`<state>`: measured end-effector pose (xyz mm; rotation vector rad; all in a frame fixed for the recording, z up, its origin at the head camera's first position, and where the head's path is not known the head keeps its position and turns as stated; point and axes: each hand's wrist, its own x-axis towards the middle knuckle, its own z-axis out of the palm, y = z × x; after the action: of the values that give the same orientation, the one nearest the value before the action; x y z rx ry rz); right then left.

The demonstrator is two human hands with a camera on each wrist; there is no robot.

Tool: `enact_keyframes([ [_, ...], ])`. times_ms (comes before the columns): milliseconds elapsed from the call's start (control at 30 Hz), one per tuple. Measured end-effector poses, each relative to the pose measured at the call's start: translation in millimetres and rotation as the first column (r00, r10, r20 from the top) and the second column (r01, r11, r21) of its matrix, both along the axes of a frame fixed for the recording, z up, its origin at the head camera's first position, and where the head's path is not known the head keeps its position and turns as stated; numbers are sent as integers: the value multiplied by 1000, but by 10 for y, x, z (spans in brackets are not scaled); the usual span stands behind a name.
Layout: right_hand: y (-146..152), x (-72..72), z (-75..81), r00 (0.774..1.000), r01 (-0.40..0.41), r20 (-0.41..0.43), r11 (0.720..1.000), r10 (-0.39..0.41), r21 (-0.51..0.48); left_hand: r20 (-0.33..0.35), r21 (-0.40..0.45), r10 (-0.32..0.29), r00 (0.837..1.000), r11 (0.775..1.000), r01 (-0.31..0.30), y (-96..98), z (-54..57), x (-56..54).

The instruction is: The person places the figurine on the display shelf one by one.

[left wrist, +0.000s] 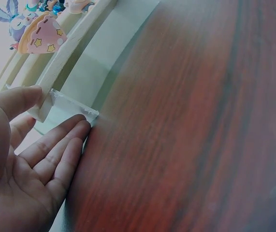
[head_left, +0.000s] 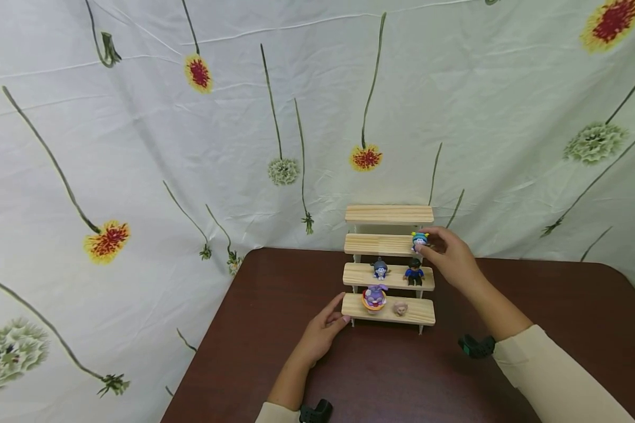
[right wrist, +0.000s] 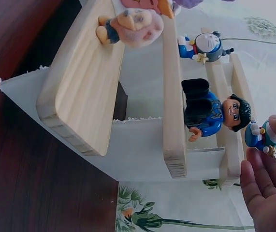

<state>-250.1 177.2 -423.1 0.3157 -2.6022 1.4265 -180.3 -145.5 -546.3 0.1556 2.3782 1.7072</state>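
Observation:
A small figurine with a blue-and-yellow hat (head_left: 419, 238) is at the right end of the second-highest step of a wooden tiered display stand (head_left: 389, 214). My right hand (head_left: 453, 263) pinches it between thumb and fingers; the right wrist view shows the figurine (right wrist: 262, 137) at the plank's end. At the lowest step's left end is my left hand (head_left: 317, 336), its thumb touching the plank corner. In the left wrist view its fingers (left wrist: 55, 159) lie fairly straight beside the stand's white side support (left wrist: 72, 104). It holds no figurine.
One step lower stand a grey-blue figurine (head_left: 380, 269) and a black-haired toy figure in blue (head_left: 414, 273). The bottom step bears a purple rabbit figurine (head_left: 374, 296) and a small pinkish figurine (head_left: 400, 308). Behind the dark brown table (head_left: 275, 294) hangs a flowered cloth (head_left: 233, 147).

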Motion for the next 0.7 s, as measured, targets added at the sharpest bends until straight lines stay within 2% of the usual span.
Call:
enact_keyframes([
  [333, -38, -94, -15, 1000, 14, 28, 1000, -15, 25, -20, 29, -10, 1000, 1000, 11, 4, 7, 0],
  [700, -58, -153, -34, 999, 18, 27, 999, -19, 42, -18, 10, -4, 1000, 1000, 4, 5, -3, -1],
])
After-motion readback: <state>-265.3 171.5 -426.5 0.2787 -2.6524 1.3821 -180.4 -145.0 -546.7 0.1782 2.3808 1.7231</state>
